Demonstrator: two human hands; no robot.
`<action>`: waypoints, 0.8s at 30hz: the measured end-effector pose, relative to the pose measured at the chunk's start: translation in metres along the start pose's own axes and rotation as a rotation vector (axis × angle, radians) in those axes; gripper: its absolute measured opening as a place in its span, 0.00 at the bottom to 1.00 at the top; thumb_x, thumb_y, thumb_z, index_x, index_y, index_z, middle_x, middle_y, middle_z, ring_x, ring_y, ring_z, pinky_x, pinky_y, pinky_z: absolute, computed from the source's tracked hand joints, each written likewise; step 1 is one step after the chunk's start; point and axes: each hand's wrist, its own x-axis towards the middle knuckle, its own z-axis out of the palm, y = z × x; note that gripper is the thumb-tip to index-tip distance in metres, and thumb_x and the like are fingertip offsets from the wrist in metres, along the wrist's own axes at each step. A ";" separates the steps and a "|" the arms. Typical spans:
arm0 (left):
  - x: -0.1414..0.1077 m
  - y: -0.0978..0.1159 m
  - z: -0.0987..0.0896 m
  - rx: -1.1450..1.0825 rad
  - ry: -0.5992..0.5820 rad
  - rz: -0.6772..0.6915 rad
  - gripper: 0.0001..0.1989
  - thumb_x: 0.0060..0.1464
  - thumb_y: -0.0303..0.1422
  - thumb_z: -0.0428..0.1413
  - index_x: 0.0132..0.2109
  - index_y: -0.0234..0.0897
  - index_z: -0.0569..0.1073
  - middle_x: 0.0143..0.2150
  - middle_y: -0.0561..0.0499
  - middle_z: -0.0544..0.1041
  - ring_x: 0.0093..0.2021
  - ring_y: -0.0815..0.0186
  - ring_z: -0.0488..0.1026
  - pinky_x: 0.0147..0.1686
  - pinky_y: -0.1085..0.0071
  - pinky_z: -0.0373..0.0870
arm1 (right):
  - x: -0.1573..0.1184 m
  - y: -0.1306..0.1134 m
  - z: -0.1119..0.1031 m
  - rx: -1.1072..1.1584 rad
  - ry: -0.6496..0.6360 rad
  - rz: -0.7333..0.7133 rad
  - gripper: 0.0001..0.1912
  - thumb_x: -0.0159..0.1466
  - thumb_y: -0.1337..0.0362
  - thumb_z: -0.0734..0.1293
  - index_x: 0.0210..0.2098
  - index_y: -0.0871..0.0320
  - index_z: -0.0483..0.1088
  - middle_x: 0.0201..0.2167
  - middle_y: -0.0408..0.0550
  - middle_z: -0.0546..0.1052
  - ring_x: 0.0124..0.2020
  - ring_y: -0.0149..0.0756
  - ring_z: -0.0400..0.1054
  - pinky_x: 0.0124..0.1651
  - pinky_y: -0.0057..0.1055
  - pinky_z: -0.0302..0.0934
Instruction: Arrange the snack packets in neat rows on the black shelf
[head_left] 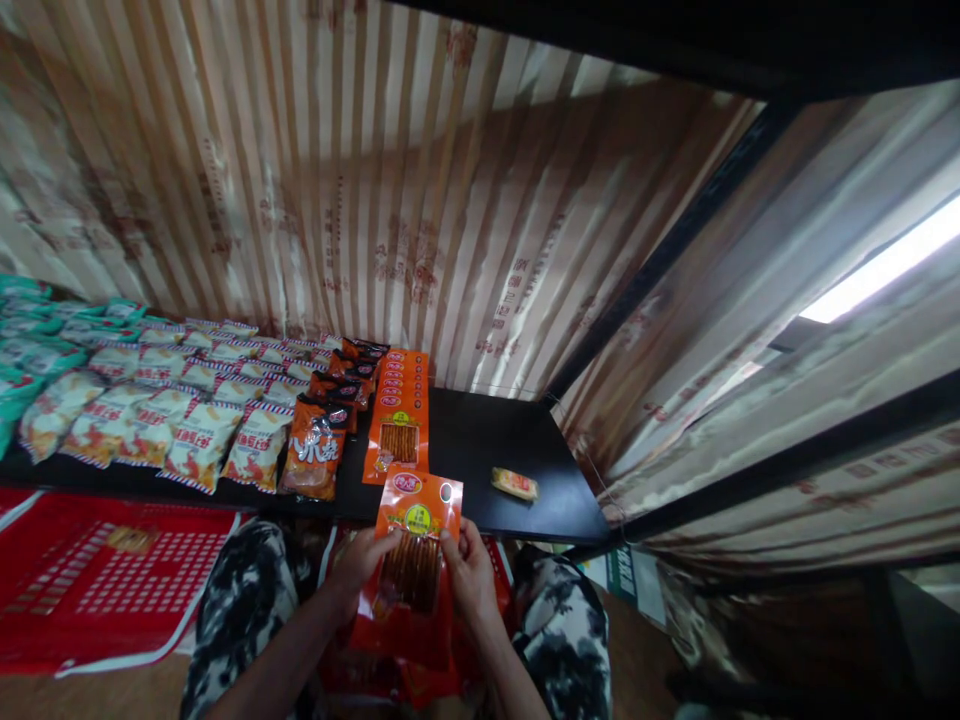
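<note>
An orange snack packet (pixel 412 575) with a clear window, brown sticks showing inside, is held up in front of me. My left hand (pixel 361 562) grips its left side, thumb on the front. On the opposite edge, my right hand (pixel 471 570) pinches it. Just beyond, a row of matching orange packets (pixel 398 420) lies overlapped on the black shelf (pixel 480 430). Left of that row sit several darker orange-brown bags (pixel 313 450). A small yellowish wrapped snack (pixel 515 485) lies alone on the shelf at the right.
Rows of white-and-orange snack bags (pixel 196 440) and green bags (pixel 30 350) fill the shelf's left part. A red basket (pixel 127 590) stands below left; another red basket is partly hidden under my hands. A black post (pixel 675 230) rises at the shelf's right end, before a striped curtain (pixel 420 200).
</note>
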 end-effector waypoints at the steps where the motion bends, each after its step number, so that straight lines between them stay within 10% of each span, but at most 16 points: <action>1: 0.002 0.001 -0.001 0.014 0.002 0.009 0.19 0.37 0.47 0.62 0.33 0.36 0.78 0.31 0.49 0.79 0.40 0.55 0.74 0.40 0.66 0.68 | 0.002 0.000 0.001 0.006 -0.001 0.009 0.20 0.52 0.49 0.68 0.35 0.57 0.66 0.26 0.44 0.76 0.27 0.36 0.70 0.30 0.29 0.63; 16: 0.029 0.018 -0.001 -0.155 -0.010 0.005 0.26 0.26 0.50 0.66 0.28 0.32 0.74 0.22 0.51 0.75 0.22 0.66 0.71 0.26 0.70 0.66 | 0.013 -0.003 0.009 -0.085 -0.051 0.032 0.16 0.55 0.50 0.65 0.30 0.58 0.67 0.22 0.41 0.72 0.23 0.32 0.65 0.26 0.26 0.58; 24: 0.035 0.030 -0.006 -0.103 -0.003 0.002 0.25 0.33 0.47 0.65 0.37 0.34 0.75 0.29 0.49 0.78 0.29 0.62 0.74 0.28 0.68 0.70 | 0.032 -0.002 0.011 -0.151 -0.027 -0.024 0.15 0.55 0.53 0.64 0.32 0.60 0.69 0.18 0.39 0.70 0.19 0.29 0.61 0.22 0.24 0.55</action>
